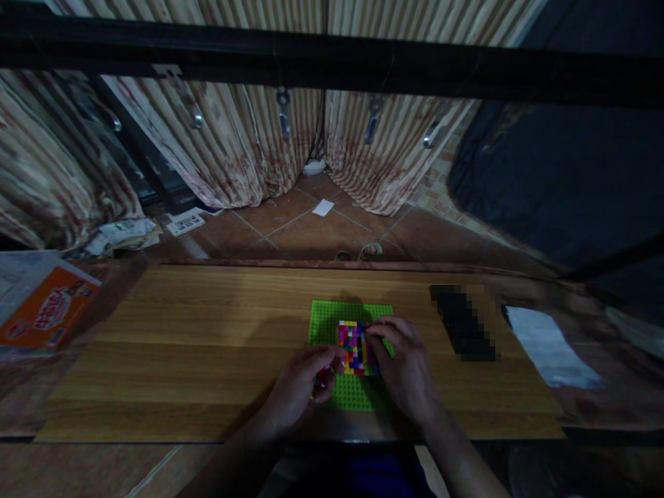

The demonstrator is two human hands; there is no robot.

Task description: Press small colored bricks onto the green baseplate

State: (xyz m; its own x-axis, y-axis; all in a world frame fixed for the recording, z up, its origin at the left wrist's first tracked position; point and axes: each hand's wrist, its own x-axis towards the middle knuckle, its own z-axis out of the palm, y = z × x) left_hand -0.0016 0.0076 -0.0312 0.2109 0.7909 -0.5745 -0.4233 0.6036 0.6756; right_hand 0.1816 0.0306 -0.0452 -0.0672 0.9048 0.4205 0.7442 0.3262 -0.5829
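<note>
A green studded baseplate (pixel 350 398) lies on the wooden table in front of me. On it sits a block of small multicoloured toy bricks (pixel 353 349), packed tightly together. At its left edge is my left hand (pixel 303 380), thumb and forefinger close to the bricks. Its other fingers are curled around a few small toy bricks, with specks of red and yellow showing. My right hand (pixel 407 356) reaches over the block's right side, fingertips pinched together at the upper right corner. Whatever lies between those fingertips is too small and dark to make out.
The wooden table (pixel 181 332) stretches wide to both sides. A dark, pixelated object (pixel 463 324) lies right of the baseplate, and a white packet (pixel 552 346) beyond it. An orange-and-clear package (pixel 49 304) rests at the far left. Striped curtains (pixel 249 145) hang behind.
</note>
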